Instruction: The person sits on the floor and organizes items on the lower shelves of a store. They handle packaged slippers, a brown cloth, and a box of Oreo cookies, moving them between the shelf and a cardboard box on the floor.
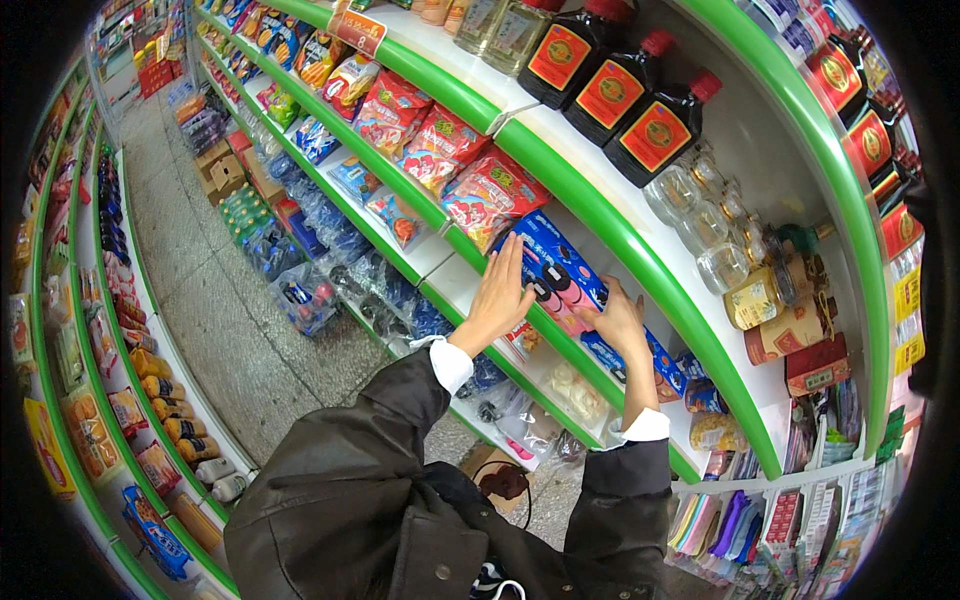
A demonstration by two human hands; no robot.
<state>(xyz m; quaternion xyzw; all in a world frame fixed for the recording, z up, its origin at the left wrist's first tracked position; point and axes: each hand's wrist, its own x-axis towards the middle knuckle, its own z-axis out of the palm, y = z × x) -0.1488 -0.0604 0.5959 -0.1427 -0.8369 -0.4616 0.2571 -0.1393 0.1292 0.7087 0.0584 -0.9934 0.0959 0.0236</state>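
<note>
Blue-and-pink snack packages (564, 259) with dark round shapes on the front sit on a middle shelf between my two hands. My left hand (498, 296) lies nearly flat against their left end, fingers stretched out and thumb apart. At the right end, my right hand (619, 319) has its thumb on the pink front and its fingers curled over the top edge. Below the right hand, another blue package (606, 358) lies along the shelf front. Red bags of puffed snacks (499, 196) stand just left of my left hand.
A green shelf edge (592, 217) curves above my hands, with dark bottles bearing red labels (609, 91) over it. Glass jars (697, 225) stand further right. Wrapped drink packs (302, 296) sit on the tiled floor (202, 292). Another stocked shelf (112, 360) lines the aisle's left side.
</note>
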